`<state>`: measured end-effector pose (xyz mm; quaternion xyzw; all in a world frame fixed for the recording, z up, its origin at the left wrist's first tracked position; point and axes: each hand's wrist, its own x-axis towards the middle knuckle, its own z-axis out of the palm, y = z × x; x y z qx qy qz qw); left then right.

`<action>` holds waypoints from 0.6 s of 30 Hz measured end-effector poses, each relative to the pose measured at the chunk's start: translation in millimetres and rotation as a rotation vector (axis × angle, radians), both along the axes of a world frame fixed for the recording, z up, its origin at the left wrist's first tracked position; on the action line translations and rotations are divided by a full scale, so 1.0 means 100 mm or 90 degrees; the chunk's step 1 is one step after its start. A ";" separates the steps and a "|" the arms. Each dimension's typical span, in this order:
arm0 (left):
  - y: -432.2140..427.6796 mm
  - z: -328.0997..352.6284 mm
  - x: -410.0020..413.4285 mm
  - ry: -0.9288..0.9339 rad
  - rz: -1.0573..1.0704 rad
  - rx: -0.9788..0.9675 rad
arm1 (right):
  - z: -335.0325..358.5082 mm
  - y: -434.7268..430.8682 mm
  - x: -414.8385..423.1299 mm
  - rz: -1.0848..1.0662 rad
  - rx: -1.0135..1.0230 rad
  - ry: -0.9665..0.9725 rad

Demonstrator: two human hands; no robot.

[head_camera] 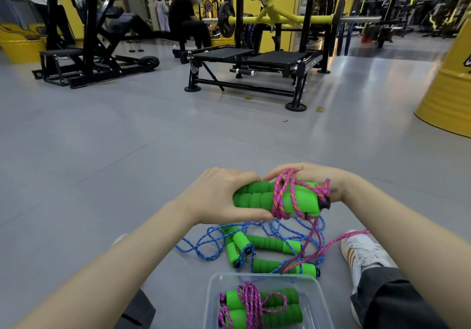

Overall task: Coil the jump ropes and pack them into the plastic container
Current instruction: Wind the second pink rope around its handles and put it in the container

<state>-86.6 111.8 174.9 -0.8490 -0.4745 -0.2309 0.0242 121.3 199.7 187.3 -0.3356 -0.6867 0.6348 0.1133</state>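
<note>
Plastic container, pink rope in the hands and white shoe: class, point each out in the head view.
plastic container [211, 300], head view, its left wall.
pink rope [277, 198], head view, turns wound round the green handles [252, 198].
white shoe [364, 248], head view, its laced upper.

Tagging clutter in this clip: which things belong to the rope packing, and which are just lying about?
Job: pink rope, half wound on its green handles, held by left hand and right hand; blue ropes; plastic container holding one coiled rope.
Lying about: gym rack, yellow drum.
</note>
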 end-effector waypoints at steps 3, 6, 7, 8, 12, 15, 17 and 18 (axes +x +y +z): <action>0.04 0.04 0.03 -0.031 0.034 0.040 | -0.13 -0.09 0.00 -0.159 0.158 -0.163; 0.09 -0.01 -0.01 -0.002 0.181 0.055 | -0.31 -0.22 -0.26 -0.097 0.252 -0.225; 0.11 -0.04 -0.04 -0.001 0.244 0.034 | -0.35 -0.23 -0.35 -0.100 0.250 -0.220; 0.14 -0.06 -0.07 -0.008 0.303 -0.004 | -0.36 -0.24 -0.46 -0.097 0.251 -0.228; 0.19 -0.11 -0.29 -0.020 0.462 -0.126 | -0.24 -0.29 -0.65 -0.003 0.356 -0.304; 0.19 -0.15 -0.43 -0.027 0.506 -0.155 | -0.12 -0.29 -0.67 0.044 0.451 -0.347; 0.21 -0.17 -0.46 -0.043 0.510 -0.168 | -0.04 -0.28 -0.64 0.045 0.491 -0.342; 0.22 -0.18 -0.47 -0.061 0.508 -0.184 | -0.02 -0.27 -0.61 0.024 0.483 -0.314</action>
